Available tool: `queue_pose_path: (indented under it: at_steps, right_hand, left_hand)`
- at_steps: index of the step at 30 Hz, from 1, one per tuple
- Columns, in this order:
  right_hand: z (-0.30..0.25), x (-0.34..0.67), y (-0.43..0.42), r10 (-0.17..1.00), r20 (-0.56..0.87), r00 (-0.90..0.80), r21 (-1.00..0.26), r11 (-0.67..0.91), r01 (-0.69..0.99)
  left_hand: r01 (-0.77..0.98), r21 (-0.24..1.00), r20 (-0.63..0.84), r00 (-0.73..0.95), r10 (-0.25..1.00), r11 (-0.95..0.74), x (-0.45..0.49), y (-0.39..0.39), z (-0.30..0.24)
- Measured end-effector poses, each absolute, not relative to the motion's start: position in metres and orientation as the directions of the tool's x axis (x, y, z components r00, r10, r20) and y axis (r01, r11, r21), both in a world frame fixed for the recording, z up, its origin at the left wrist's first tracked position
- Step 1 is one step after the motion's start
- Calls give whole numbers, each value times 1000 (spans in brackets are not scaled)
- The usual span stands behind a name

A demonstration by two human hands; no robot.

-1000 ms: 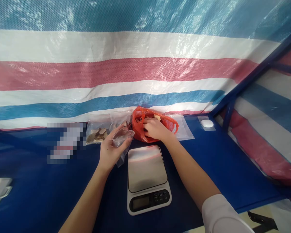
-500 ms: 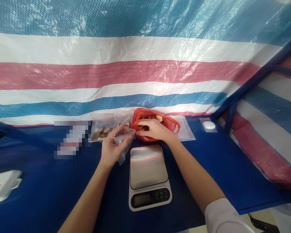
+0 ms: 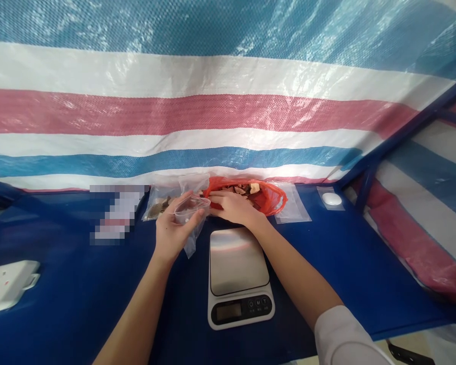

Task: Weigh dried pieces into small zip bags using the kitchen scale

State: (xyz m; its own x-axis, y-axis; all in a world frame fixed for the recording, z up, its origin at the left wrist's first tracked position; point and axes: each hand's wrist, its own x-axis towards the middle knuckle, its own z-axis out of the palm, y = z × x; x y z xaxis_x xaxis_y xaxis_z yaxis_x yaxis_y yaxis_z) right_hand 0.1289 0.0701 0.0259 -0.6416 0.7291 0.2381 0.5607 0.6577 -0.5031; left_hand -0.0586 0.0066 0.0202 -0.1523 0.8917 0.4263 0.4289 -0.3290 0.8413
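My left hand (image 3: 171,228) holds a small clear plastic bag (image 3: 192,228), its mouth spread wide between thumb and fingers and its lower end hanging down. Right beside that mouth is my right hand (image 3: 231,207), at the left rim of a red plastic bag (image 3: 275,198). Its fingers are drawn together, and whatever they pinch is hidden. Brown dried slices (image 3: 240,189) and a paler piece (image 3: 254,188) lie in the red bag. Behind my left hand, another clear bag (image 3: 151,208) with brownish slices is partly covered.
A kitchen scale (image 3: 239,263) with a steel plate stands in front of my hands, its display dark. Flat clear bags (image 3: 298,208) lie right of the red bag, and a white round object (image 3: 330,198) farther right. At left is a white power strip (image 3: 9,286). Striped sheeting (image 3: 213,116) hangs behind.
My right hand has moved from inside the red bag toward its left rim, nearer the clear bag's mouth. More slices now show. The view has shifted slightly.
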Motion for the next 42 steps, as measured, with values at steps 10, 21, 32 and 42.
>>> queue_pose_path:
  at_steps: [10,21,32,42]
  right_hand:
    - [34,175,73,762,275,-586,-616,608,501]
    - [17,173,76,770,228,-597,-304,638,707]
    - [3,166,81,710,252,-657,-99,695,712]
    - [16,168,79,788,176,-591,-236,616,751]
  left_hand:
    - [375,858,422,-125,898,-351,-55,4,21]
    - [374,859,413,-101,905,-350,-51,4,19]
    - [420,847,397,-93,913,-325,-52,4,19]
    - [401,860,384,-95,919,-317,-50,3,21]
